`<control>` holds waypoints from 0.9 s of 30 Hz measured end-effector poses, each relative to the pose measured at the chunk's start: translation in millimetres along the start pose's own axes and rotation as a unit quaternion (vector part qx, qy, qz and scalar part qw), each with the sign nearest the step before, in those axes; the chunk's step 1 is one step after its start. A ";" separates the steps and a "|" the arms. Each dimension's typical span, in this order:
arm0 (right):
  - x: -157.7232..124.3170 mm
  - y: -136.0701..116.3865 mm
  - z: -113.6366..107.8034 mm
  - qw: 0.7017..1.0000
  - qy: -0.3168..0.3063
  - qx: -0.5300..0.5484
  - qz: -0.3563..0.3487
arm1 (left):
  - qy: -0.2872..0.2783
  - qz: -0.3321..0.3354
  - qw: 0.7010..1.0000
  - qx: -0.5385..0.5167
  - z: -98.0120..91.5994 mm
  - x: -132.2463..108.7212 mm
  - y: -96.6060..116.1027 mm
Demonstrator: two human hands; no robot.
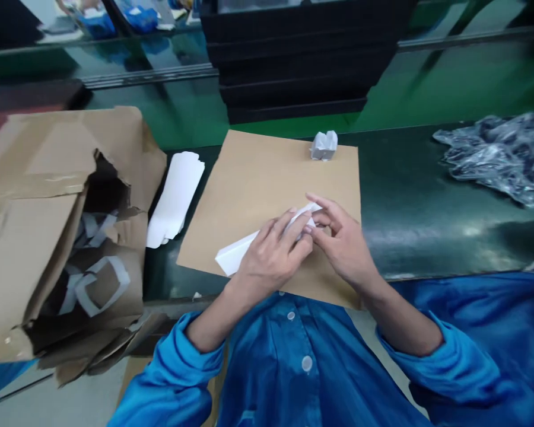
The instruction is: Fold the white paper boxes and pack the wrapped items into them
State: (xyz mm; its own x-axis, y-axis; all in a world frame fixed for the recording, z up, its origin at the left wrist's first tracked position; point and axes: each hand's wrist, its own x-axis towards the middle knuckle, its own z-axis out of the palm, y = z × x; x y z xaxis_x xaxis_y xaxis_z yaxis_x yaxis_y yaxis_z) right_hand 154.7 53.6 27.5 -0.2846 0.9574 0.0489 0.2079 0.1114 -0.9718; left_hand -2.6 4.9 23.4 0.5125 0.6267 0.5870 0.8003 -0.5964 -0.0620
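A long white paper box (238,252), folded into a narrow shape, lies slantwise over a brown cardboard sheet (244,178). My left hand (273,246) is closed over its middle, fingers pressed on the top. At the box's right end, my right hand (340,237) pinches the white end with thumb and fingers. Both hands cover much of the box, so its end flaps are partly hidden. Near the sheet's far right corner stands a small grey-white folded piece (324,146). To the left of the sheet lies a stack of flat white paper blanks (177,196).
A large torn carton (35,237) stands at the left, with white paper frames (102,287) inside. Black stacked trays (293,65) rise beyond the sheet. Crumpled clear plastic bags (507,154) lie on the dark green table (409,231) at the right.
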 end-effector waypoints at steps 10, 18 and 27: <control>70.8 34.4 -243.2 0.946 -0.020 -0.322 0.029 | -0.231 -0.464 0.838 0.170 -34.5 -73.1 -129.8; 33.4 25.3 -138.4 0.852 0.071 -0.487 -0.177 | -0.196 -0.480 0.827 0.218 -21.9 -82.8 -126.1; 15.8 -5.5 51.4 0.980 -0.108 0.165 0.009 | 0.082 -0.201 0.974 0.064 -13.7 -55.3 13.3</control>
State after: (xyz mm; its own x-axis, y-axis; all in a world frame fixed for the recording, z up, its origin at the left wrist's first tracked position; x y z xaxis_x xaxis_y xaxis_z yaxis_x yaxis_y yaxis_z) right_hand 101.0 54.4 21.7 -0.4832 0.8754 0.0158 -0.0898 -0.0316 -0.9955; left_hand -24.6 -44.6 1.2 0.1006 0.7016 0.7054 0.9636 -0.2452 0.1065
